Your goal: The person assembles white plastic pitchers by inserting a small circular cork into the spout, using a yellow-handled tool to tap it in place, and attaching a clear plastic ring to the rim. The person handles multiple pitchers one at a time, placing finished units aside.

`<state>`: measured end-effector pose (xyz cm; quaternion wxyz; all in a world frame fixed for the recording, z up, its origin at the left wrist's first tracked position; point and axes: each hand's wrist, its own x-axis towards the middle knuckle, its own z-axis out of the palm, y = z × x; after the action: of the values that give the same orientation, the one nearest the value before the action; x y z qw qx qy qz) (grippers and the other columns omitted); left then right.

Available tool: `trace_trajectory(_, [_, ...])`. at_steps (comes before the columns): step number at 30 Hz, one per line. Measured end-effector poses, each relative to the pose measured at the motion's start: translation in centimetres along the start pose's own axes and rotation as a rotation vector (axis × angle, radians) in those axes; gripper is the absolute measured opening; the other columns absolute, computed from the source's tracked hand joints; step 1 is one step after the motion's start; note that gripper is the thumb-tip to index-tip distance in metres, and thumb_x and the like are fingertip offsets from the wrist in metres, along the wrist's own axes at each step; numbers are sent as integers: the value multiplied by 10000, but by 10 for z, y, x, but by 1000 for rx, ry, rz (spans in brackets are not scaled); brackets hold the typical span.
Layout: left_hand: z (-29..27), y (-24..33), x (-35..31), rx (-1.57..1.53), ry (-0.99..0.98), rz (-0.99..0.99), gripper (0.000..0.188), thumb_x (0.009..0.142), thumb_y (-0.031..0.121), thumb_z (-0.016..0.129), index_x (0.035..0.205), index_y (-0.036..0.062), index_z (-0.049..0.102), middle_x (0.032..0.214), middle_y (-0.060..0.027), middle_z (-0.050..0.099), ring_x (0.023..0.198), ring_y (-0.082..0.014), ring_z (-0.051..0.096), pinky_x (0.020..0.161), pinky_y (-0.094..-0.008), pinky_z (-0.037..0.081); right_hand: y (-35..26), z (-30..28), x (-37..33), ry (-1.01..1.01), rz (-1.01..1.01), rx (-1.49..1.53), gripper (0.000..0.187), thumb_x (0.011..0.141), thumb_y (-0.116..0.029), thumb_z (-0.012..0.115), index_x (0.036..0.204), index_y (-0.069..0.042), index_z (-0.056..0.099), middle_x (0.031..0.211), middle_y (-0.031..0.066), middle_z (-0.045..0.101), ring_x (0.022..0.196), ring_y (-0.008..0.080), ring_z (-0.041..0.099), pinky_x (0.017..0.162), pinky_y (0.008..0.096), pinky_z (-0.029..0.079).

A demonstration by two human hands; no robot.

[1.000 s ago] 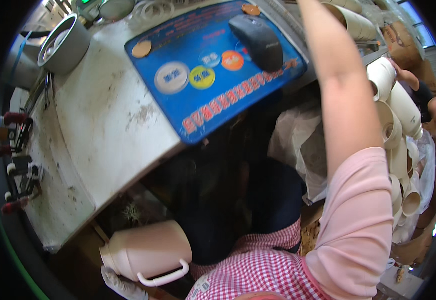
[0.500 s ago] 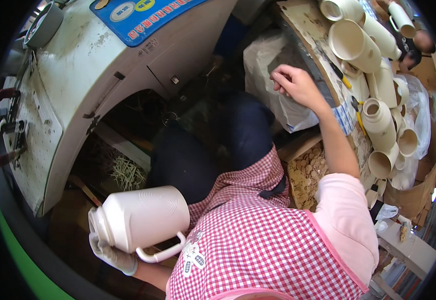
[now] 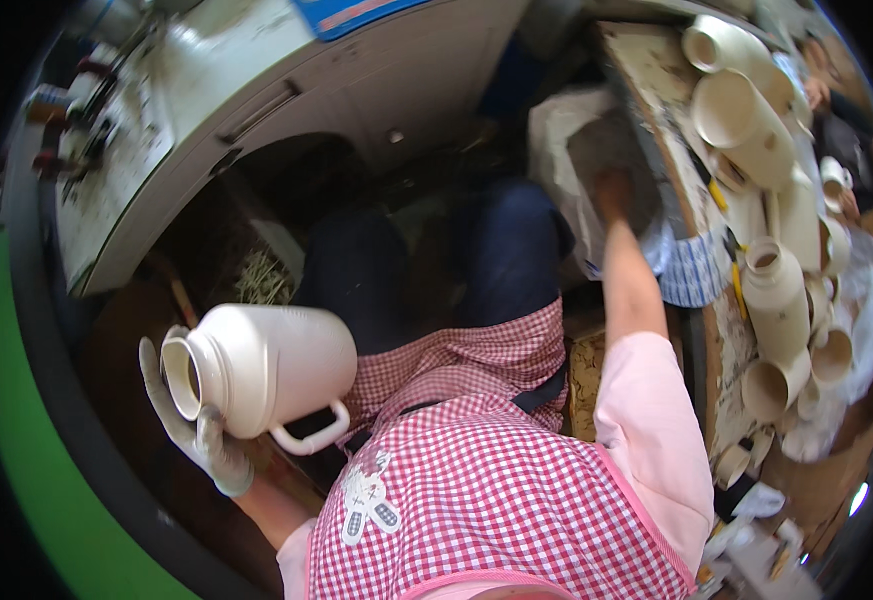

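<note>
A cream plastic jug body (image 3: 292, 365) with a loop handle and an uncapped neck lies on its side by my left thigh, its mouth facing left. My left hand (image 3: 197, 435), in a pale glove, holds it around the neck, fingers on the far side and thumb below. My bare right hand (image 3: 614, 190) reaches down into the mouth of a white plastic bag (image 3: 554, 145) beside my right knee. Shadow and blur hide its fingers, so what they touch does not show.
On the worn bench (image 3: 657, 75) at right lie several cream jugs (image 3: 742, 115) and yellow-handled tools (image 3: 737, 275). A white machine table (image 3: 227, 75) stands at left. Thin trimmings (image 3: 265, 280) are heaped beneath it. Another person (image 3: 852, 135) is at the far right.
My right hand has dropped from above the bag into its opening. The view has shifted; my left hand keeps the jug, its fingers now more spread around the neck.
</note>
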<state>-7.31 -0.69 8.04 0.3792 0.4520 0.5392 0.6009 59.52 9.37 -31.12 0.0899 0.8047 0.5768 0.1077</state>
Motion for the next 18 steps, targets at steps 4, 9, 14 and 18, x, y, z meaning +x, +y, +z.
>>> trace_trajectory(4, [-6, 21, 0, 298, 82, 165, 1118, 741, 364, 894, 1594, -44, 296, 1487, -280, 513, 1346, -368, 551, 1156, -482, 428, 5, -63, -25, -90, 290, 533, 376, 977, -335, 623, 926, 8, 771, 938, 235, 754, 861, 334, 749, 757, 479, 556])
trace_trajectory(9, [8, 5, 10, 607, -241, 386, 1133, 687, 226, 954, 1591, -26, 318, 1421, -227, 574, 1278, -312, 628, 1052, -424, 545, -47, -258, -106, -169, 250, 2014, 336, 1075, -83, 544, 1403, -14, 560, 1071, 95, 698, 826, 69, 626, 637, 188, 465])
trace_trajectory(14, [17, -22, 11, 519, -347, 492, 1127, 695, 198, 949, 1604, 4, 311, 1357, -202, 636, 1278, -306, 638, 1073, -408, 535, -134, -382, -138, -329, 159, 1478, 237, 1056, -92, 608, 1262, -15, 695, 954, 45, 706, 823, 98, 649, 670, 206, 499])
trace_trajectory(18, [21, -19, 4, 553, -409, 589, 1129, 681, 174, 955, 1595, -19, 321, 1347, -187, 637, 1250, -308, 647, 1054, -412, 533, -176, -439, -149, 404, -605, 945, 185, 933, -86, 744, 1101, -9, 739, 1017, 124, 713, 873, 201, 689, 752, 287, 545])
